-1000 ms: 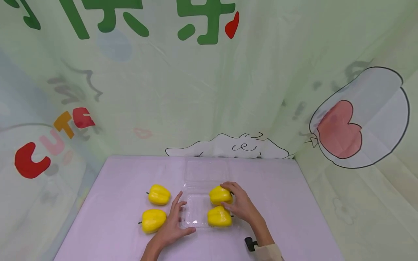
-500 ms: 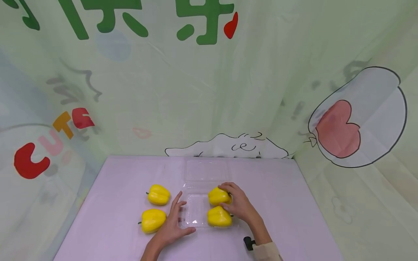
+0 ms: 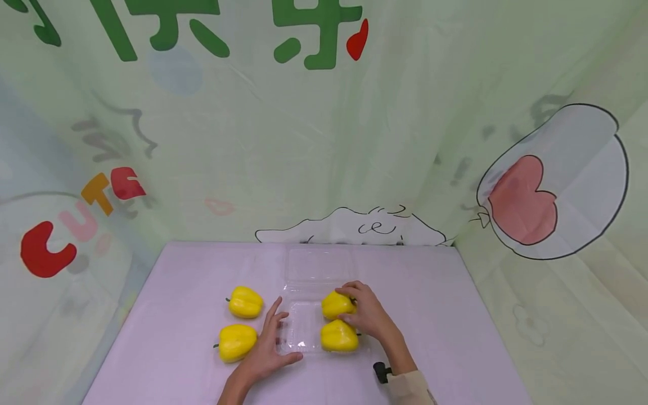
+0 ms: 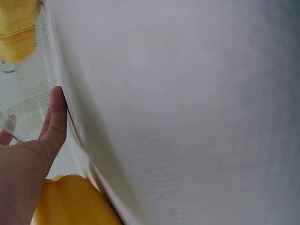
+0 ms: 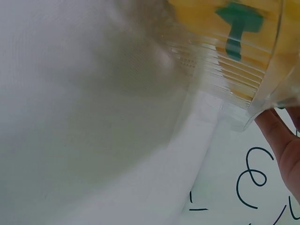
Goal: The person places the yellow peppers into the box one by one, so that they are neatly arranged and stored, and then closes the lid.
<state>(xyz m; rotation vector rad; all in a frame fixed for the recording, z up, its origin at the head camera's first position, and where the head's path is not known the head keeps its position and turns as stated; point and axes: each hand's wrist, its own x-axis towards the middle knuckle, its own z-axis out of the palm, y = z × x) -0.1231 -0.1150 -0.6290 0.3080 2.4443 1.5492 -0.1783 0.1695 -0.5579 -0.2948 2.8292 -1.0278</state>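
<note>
A clear plastic clamshell box (image 3: pixel 304 323) lies unfolded on the table, its lid (image 3: pixel 320 264) toward the back. Two yellow bell peppers fill its right side: a rear pepper (image 3: pixel 335 305) and a front pepper (image 3: pixel 339 336). My right hand (image 3: pixel 369 310) grips the rear one between fingers and thumb. In the right wrist view, a green stem (image 5: pixel 240 28) shows behind the ribbed box wall (image 5: pixel 220 70). My left hand (image 3: pixel 264 350) spreads its fingers and thumb along the box's left edge. Left of it sit another two yellow bell peppers, one farther (image 3: pixel 245 302) and one nearer (image 3: pixel 237 343).
The table (image 3: pixel 430 292) has a pale lilac cover. Printed fabric (image 3: pixel 228 140) hangs behind and on both sides. A small black object (image 3: pixel 381 372) shows at the right wrist, by the sleeve (image 3: pixel 409 388).
My right hand has shifted slightly left with the rear pepper, inside the box. The left hand and the peppers on the left hold their places.
</note>
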